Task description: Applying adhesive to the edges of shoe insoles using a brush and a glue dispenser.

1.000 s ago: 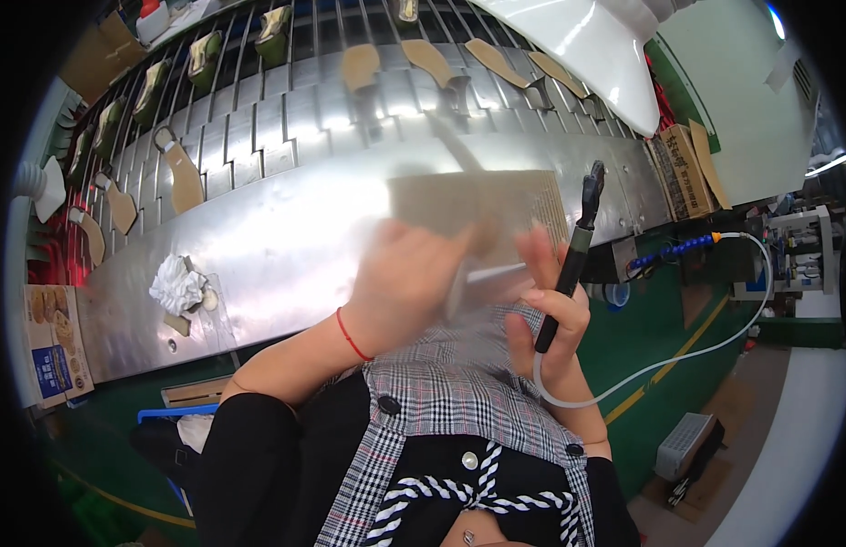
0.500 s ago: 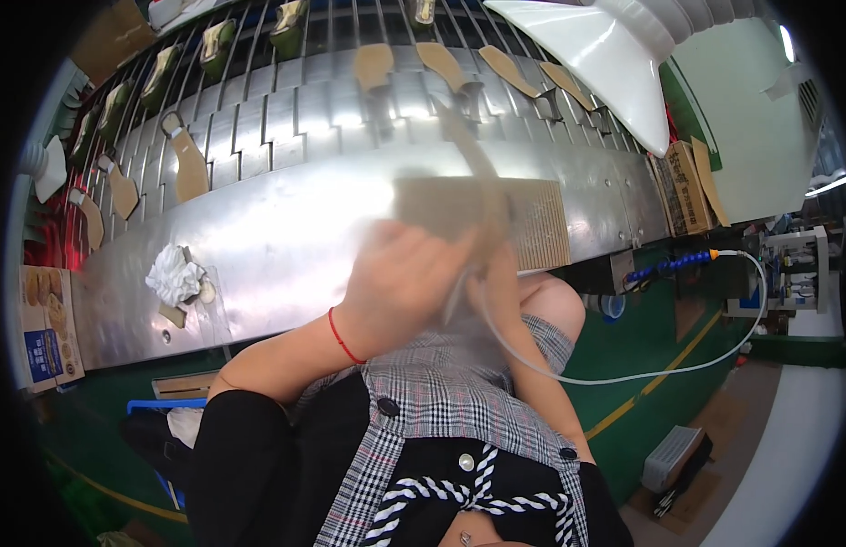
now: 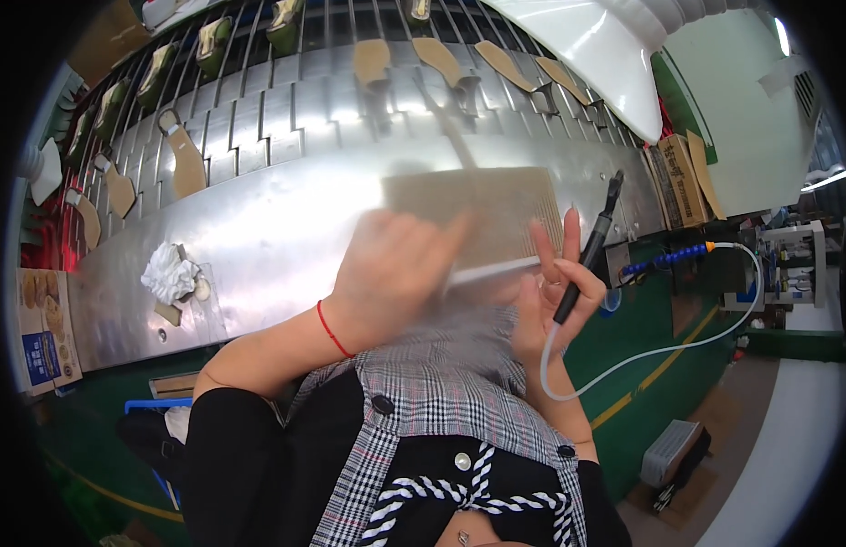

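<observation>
My right hand [image 3: 560, 305] holds a dark-handled brush [image 3: 594, 246] fed by a clear tube. The brush is gripped between thumb and fingers, bristles pointing up and away, while two other fingers stretch out. My left hand [image 3: 391, 269], with a red cord at the wrist, is smeared by motion over the near edge of the metal table; whether it holds anything cannot be made out. Past both hands lies a brown corrugated cardboard sheet [image 3: 519, 196]. A narrow, blurred tan strip [image 3: 457, 137] shows beyond the cardboard, its kind unclear. A pale blurred edge [image 3: 491, 272] lies between my hands.
Several tan shoe soles [image 3: 373, 62] rest on the slatted metal conveyor [image 3: 249, 137], with green shoe parts [image 3: 215, 46] behind. A white hood [image 3: 614, 64] hangs at the upper right. Crumpled white tissue [image 3: 170, 273] sits on the table's left. A cardboard box [image 3: 683, 187] stands right.
My right hand has moved right, away from my left hand, and the brush now shows clearly in it. The long blurred tan shape no longer reaches down to my hands.
</observation>
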Tool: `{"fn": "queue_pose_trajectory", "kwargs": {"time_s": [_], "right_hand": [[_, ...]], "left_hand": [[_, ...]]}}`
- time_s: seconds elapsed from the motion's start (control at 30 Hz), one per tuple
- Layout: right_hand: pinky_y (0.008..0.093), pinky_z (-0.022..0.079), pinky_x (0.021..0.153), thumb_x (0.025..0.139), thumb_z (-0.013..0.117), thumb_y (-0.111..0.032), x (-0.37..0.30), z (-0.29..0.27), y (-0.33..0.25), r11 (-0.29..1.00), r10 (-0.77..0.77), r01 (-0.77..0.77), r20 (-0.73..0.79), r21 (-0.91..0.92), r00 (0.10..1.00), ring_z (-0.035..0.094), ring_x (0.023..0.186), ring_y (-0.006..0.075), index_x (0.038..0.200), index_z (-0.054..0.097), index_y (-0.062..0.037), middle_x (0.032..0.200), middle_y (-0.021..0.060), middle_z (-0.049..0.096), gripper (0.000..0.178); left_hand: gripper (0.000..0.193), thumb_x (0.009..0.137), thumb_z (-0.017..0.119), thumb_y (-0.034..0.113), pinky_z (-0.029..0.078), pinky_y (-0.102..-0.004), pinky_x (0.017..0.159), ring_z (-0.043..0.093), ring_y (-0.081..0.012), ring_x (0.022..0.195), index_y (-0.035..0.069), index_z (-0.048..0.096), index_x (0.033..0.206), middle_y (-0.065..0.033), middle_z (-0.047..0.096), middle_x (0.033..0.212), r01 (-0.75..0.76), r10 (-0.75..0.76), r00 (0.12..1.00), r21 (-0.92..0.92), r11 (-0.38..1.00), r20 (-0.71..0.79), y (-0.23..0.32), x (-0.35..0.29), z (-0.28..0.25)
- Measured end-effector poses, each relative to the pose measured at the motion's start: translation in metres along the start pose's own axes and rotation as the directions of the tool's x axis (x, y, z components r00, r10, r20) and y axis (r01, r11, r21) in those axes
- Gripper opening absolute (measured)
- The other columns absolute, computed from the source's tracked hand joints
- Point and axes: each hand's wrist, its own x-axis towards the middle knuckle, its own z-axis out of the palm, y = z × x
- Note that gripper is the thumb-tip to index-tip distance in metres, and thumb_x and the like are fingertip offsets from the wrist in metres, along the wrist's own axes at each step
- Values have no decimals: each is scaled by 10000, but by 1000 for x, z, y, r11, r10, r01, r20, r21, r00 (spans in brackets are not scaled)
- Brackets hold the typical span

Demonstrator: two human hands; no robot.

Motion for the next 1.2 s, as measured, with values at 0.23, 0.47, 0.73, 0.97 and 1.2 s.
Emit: {"fn": "queue_pose_trajectory", "kwargs": {"time_s": [0.23, 0.47, 0.73, 0.97, 1.2], "right_hand": [[511, 250, 1172, 868, 511, 141, 14, 11, -28, 960, -278, 272, 372, 70, 886, 535, 1293, 446, 1148, 391, -83, 1345, 390, 508, 378], [410, 224, 1176, 869, 571, 46, 26, 12, -13, 834, -377, 491, 391, -252, 840, 587, 1266, 360, 1131, 434, -74, 1306, 354, 568, 319], [443, 358, 1094, 913, 541, 55, 13, 6, 36, 902, -217, 265, 173, -339, 961, 577, 1249, 384, 1142, 431, -48, 1437, 346, 449, 274], [523, 300, 1135, 840, 717, -95, -61, 20, 96, 788, 251, -7, 312, -615, 916, 536, 1234, 455, 1182, 459, -19, 1460, 284, 457, 436], [512, 369, 1100, 786, 790, -141, -66, 26, 95, 736, 158, 118, 339, -667, 927, 594, 1171, 421, 1115, 512, 1, 1403, 305, 505, 454]], "left_hand": [[563, 712, 644, 155, 407, -350, 695, 525, -192, 729, -15, 594, 1247, -35, 486, 761, -50, 50, 998, -19, 999, -34, 2, -4, 8], [401, 795, 608, 112, 374, -339, 795, 542, -181, 761, 2, 645, 1179, -30, 506, 782, -60, 60, 998, -29, 998, 7, 2, -7, 5], [420, 757, 651, 79, 374, -350, 768, 550, -198, 753, -20, 639, 1165, -42, 522, 785, 11, -11, 1000, -38, 999, 1, -13, -8, -5], [208, 725, 661, 35, 376, -385, 760, 604, -315, 808, 50, 645, 932, -122, 644, 835, 283, -313, 925, -159, 946, -216, -117, 16, 23], [475, 874, 759, 323, 486, -336, 886, 642, -178, 994, -22, 638, 1177, -110, 711, 1074, 782, -874, 471, -515, 352, 117, -245, -12, 69]]}}
